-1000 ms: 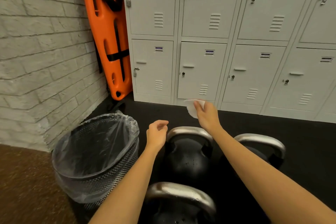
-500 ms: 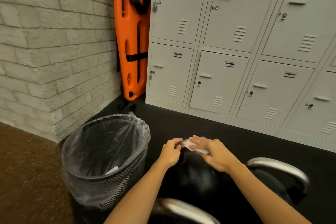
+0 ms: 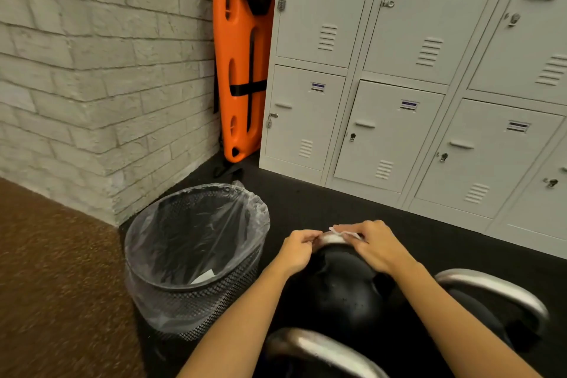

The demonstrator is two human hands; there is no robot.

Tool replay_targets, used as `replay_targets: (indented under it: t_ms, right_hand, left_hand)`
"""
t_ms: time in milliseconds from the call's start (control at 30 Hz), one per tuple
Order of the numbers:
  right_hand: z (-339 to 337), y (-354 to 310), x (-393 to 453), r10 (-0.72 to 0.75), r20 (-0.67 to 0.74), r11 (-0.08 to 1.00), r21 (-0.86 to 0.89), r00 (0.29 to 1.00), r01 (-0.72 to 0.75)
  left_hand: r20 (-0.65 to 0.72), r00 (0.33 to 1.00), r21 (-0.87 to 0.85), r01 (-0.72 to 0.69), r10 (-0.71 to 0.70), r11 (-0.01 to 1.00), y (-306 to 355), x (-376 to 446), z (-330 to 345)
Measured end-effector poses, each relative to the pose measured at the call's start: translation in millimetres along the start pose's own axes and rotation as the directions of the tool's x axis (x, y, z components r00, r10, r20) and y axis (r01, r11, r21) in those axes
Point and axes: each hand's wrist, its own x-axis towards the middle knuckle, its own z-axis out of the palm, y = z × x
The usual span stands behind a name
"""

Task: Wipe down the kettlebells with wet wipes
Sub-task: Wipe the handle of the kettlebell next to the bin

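Three black kettlebells with silver handles stand on the dark floor. The middle kettlebell [image 3: 346,291] is under my hands. A white wet wipe [image 3: 340,234] lies over its handle. My right hand [image 3: 372,244] presses the wipe onto the handle from the right. My left hand [image 3: 299,247] pinches the wipe's left end beside the handle. A second kettlebell [image 3: 497,294] stands at the right, and the handle of a third kettlebell [image 3: 322,350] shows at the bottom edge.
A mesh waste bin [image 3: 196,258] lined with a clear bag stands just left of the kettlebells, with a scrap inside. Grey lockers [image 3: 399,101] line the back. An orange board [image 3: 245,49] leans in the corner by a brick wall [image 3: 92,86]. Brown carpet [image 3: 55,285] lies at the left.
My right hand came down with the wipe from in front of the lockers onto the middle kettlebell's handle. My left hand rose to take the wipe's other end. The view shifted left.
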Motion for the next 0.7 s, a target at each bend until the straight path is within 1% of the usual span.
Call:
replay_targets:
  t_ms: [100, 200, 267, 333, 433, 567, 700]
  right_hand:
    - [15, -9, 4, -0.048, 0.056, 0.998, -0.025, 0.997, 0.05]
    - [14, -7, 1, -0.066, 0.108, 0.998, 0.023, 0.992, 0.064]
    - [9, -1, -1, -0.013, 0.088, 0.998, 0.064, 0.996, 0.007]
    - [7, 1, 0, 0.02, 0.036, 0.998, 0.052, 0.999, -0.022]
    - [14, -7, 3, -0.015, 0.038, 1.0, 0.006, 0.999, 0.015]
    - [16, -12, 1, -0.08, 0.082, 0.996, 0.044, 0.993, 0.077]
    - [9, -2, 0, -0.026, 0.051, 0.994, 0.105, 0.998, 0.021]
  left_hand:
    - [-0.02, 1.0, -0.006, -0.017, 0.017, 1.0, -2, 1, 2]
    - [0.009, 1.0, -0.01, -0.021, 0.021, 1.0, -3, 3, 1]
    - [0.026, 1.0, -0.019, -0.004, 0.005, 1.0, -3, 5, -1]
    - [0.032, 0.999, -0.02, 0.006, -0.005, 1.0, -3, 5, -1]
    - [0.024, 1.0, -0.021, -0.003, 0.003, 1.0, -5, 6, -1]
    - [0.031, 0.999, 0.003, -0.015, 0.015, 1.0, -5, 6, 0]
    - [0.04, 0.999, 0.016, 0.013, -0.014, 1.0, -4, 8, 1]
